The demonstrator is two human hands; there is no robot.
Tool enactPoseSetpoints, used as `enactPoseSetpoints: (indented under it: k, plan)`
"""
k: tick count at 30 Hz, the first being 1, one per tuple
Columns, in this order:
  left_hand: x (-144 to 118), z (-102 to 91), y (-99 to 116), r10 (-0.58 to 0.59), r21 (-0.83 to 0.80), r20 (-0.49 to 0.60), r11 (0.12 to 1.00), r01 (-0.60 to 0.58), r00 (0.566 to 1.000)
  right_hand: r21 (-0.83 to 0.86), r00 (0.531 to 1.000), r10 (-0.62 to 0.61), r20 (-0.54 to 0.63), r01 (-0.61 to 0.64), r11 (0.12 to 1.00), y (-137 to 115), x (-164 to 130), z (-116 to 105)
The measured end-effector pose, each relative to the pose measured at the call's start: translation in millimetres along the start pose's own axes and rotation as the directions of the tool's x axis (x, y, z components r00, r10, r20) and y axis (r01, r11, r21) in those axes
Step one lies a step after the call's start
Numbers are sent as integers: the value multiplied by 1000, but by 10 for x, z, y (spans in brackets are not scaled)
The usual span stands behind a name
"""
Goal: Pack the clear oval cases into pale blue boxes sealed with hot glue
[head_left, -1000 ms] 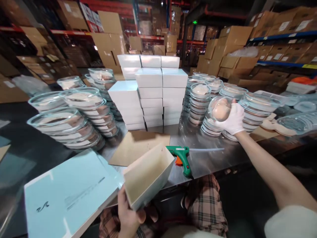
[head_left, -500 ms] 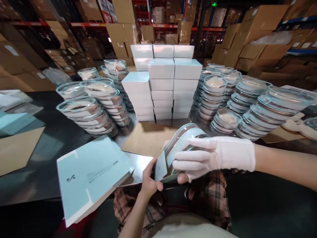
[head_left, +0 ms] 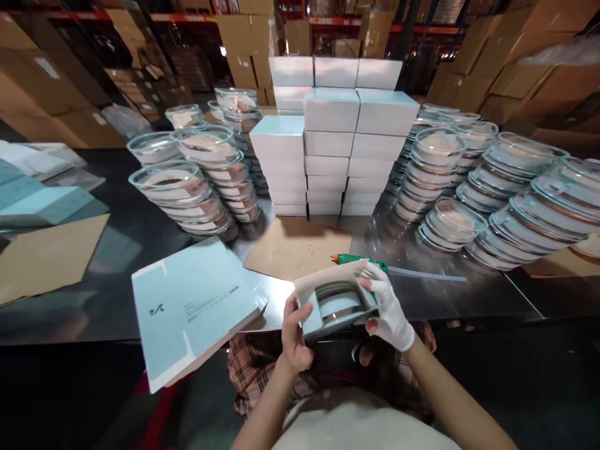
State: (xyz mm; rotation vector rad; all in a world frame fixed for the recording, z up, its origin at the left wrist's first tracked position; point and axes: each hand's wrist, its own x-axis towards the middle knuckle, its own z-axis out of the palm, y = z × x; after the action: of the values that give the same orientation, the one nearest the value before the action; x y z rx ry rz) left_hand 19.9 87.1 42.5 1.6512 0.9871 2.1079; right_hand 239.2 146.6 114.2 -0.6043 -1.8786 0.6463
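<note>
A small box (head_left: 311, 314), open on the side towards me, is held over the table's front edge. Inside it rests a clear round container (head_left: 340, 302) with a pale band, mostly hidden by the box walls. My bare left hand (head_left: 295, 334) grips the box's left end, thumb against its flap. On the right end, my right hand (head_left: 388, 309) in a white glove with bare fingertips is closed round the box. Just behind the box lies a green glue gun (head_left: 359, 259) with an orange tip and a translucent glue stick. To the left sits a larger light-blue box (head_left: 197, 312).
White boxes (head_left: 330, 147) are stacked at the table's middle. Clear round containers stand in stacks at left (head_left: 175, 194) and right (head_left: 452, 222). A brown cardboard sheet (head_left: 300, 247) lies ahead of my hands. Light-blue boxes (head_left: 51, 203) are at far left.
The round container has gone from tilted under my right hand to inside the box. My right hand has moved to the box's right end. The glue gun has come into sight.
</note>
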Motion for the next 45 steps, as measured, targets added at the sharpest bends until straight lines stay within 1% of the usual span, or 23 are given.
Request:
enactPoseSetpoints:
  k: [2, 3, 5, 7, 10, 12, 13, 15, 17, 19, 20, 22, 25, 28, 30, 34, 36, 38, 39, 40, 42, 43, 45]
  plan:
    - [4, 19, 40, -71, 40, -9, 997, 72, 997, 77, 988, 139, -61, -135, 988, -82, 41, 184]
    - [1, 36, 59, -113, 47, -46, 992, 115, 993, 116, 966, 228, -120, -215, 970, -134, 71, 254]
    - [-1, 70, 88, -162, 29, -163, 985, 169, 973, 224, 888, 389, -247, -338, 914, -225, 128, 358]
    - [15, 72, 101, -117, 32, -205, 991, 126, 972, 351, 820, 492, -293, -386, 853, -275, 161, 406]
    - [77, -20, 100, 45, 164, -5, 985, -43, 999, 405, 811, 544, -216, -432, 806, -242, 142, 298]
    - [122, -108, 91, 92, 235, 105, 965, -115, 990, 185, 777, 599, -196, -570, 800, -146, 91, 106]
    - [141, -143, 83, 98, 259, 123, 957, -128, 987, 23, 732, 645, -220, -657, 754, -80, 64, -3]
    - [163, -172, 56, 104, 297, 142, 944, -142, 984, -263, 604, 738, -300, -796, 545, 78, 30, -194]
    - [166, -141, 20, 132, 312, 154, 934, -175, 979, -379, 483, 809, -335, -855, 353, 254, 40, -296]
    - [148, -77, 1, 181, 300, 140, 929, -216, 973, -400, 414, 861, -297, -872, 281, 424, 84, -309]
    - [131, -47, 9, 196, 292, 122, 930, -224, 973, -399, 398, 876, -274, -875, 273, 499, 109, -298]
    - [78, -25, 74, 177, 303, 61, 934, -188, 982, -371, 382, 896, -228, -885, 282, 609, 143, -273]
    - [-48, -123, 263, -16, 365, -107, 930, 54, 994, -265, 355, 922, -153, -914, 308, 636, 114, -256]
    - [-195, -308, 432, -238, 390, -237, 865, 316, 942, -111, 364, 924, -120, -929, 352, 481, 9, -236]
    - [-275, -404, 487, -312, 385, -270, 832, 399, 911, -29, 400, 907, -133, -916, 400, 304, -50, -225]
    - [-317, -434, 521, -364, 360, -326, 806, 471, 872, 188, 534, 820, -207, -800, 569, -28, -27, -250]
    - [-283, -389, 534, -371, 359, -354, 794, 491, 858, 328, 569, 820, -64, -764, 556, -108, 21, -269]
    - [-234, -329, 547, -398, 337, -361, 788, 516, 843, 389, 533, 831, 162, -808, 443, -144, 40, -271]
    - [-209, -297, 550, -423, 315, -354, 786, 532, 834, 381, 504, 834, 223, -833, 401, -161, 33, -262]
    - [-185, -264, 551, -455, 292, -338, 782, 551, 824, 367, 487, 843, 231, -845, 388, -187, 16, -250]
    - [-136, -193, 547, -508, 255, -294, 775, 579, 810, 330, 496, 859, 130, -838, 434, -279, -36, -227]
    - [-111, -154, 542, -522, 248, -270, 774, 583, 809, 291, 518, 851, 86, -830, 476, -344, -64, -220]
    - [-60, -63, 531, -520, 249, -226, 787, 565, 824, 171, 605, 796, 29, -787, 593, -493, -114, -212]
